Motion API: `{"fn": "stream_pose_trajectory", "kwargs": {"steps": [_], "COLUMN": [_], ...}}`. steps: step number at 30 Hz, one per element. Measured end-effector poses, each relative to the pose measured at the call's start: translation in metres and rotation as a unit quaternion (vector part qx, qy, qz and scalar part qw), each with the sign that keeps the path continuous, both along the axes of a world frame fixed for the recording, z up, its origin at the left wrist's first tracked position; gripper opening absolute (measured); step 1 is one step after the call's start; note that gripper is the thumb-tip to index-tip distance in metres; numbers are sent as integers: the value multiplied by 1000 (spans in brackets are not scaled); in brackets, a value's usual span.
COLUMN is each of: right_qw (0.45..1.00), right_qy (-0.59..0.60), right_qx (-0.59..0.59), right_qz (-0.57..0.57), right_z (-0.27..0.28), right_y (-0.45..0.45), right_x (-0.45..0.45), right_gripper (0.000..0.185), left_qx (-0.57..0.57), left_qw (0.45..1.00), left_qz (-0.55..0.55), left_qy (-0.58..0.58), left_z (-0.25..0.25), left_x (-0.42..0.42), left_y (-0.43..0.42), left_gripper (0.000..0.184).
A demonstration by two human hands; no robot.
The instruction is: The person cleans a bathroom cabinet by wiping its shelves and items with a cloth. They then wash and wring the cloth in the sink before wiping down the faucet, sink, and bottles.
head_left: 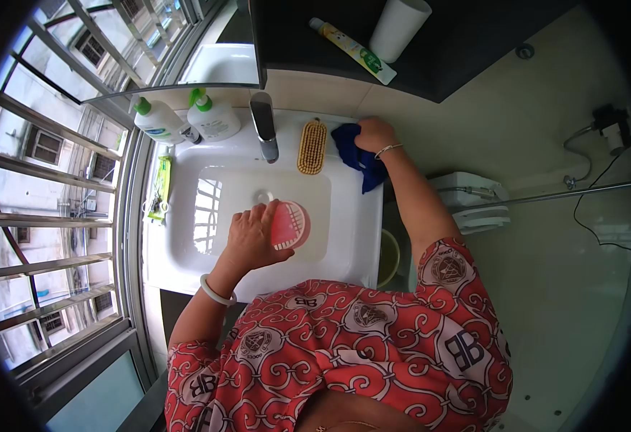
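Note:
Over the basin of the white sink (362,245), my left hand (252,237) holds a round pink and white dish (289,225) by its edges. Water lies in the basin beneath it. At the sink's back right corner, my right hand (377,135) has its fingers closed on a dark blue cloth (351,150). A yellow bristled brush (312,147) rests on the back rim, between the faucet (263,126) and the cloth.
Two pump bottles (213,119) stand at the back left. A green packet (160,189) lies on the left rim. Above are a dark shelf with a tube (353,50) and a paper roll (400,30). A barred window (56,209) is at left, a toilet (470,201) at right.

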State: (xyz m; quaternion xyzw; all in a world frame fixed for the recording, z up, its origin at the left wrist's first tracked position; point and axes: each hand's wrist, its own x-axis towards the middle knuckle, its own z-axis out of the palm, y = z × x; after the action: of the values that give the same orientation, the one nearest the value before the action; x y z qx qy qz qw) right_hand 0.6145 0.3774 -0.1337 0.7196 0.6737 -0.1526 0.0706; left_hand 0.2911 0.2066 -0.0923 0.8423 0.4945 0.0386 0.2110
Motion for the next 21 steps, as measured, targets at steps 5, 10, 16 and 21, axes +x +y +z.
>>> {"fn": "stream_pose_trajectory", "kwargs": {"steps": [5,10,16,21], "right_qw": [990,983,969,961], "right_qy": [18,68,154,214], "right_qx": [126,145,165,172], "right_qz": [55,92,97,42], "right_z": [-10,-18,-10,-11], "right_y": [-36,-116,-208,-231], "right_x": [-18,-18,-26,-26], "right_gripper": [33,31,40,42], "left_qx": [56,96,164,168], "left_qw": [998,993,981,971], "left_qz": [-21,-48,-105,-169], "left_qy": [-21,-45,-11,22], "left_z": [9,22,-3,-23], "left_x": [17,76,179,222], "left_y": [19,70,135,165], "left_gripper": [98,96,81,75]}}
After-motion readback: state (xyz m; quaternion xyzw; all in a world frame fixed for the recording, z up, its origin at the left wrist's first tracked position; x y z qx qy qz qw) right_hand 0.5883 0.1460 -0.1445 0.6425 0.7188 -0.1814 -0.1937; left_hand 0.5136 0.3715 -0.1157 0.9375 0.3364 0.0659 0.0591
